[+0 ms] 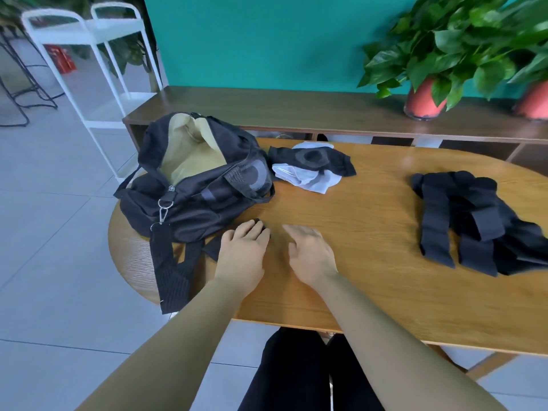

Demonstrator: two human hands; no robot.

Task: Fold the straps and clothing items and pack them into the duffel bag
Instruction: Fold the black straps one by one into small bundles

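Note:
A black duffel bag [189, 185] lies open on the left end of the wooden table [370, 277], its tan lining showing. Its wide black shoulder strap [172, 268] trails off the table's near edge. My left hand [243, 247] lies flat on a black strap end beside the bag, fingers straight. My right hand [308, 250] hovers just right of it, fingers relaxed, holding nothing. A small heap of black and white clothing [311, 166] sits behind the bag's right end. A pile of black straps and dark cloth [474, 223] lies at the right.
A low wooden shelf unit [296, 114] runs behind the table, with two potted plants [444, 54] in red pots on its right part. A white metal rack [98, 54] stands on the tiled floor at the left. My dark-trousered legs [296, 375] show below the table edge.

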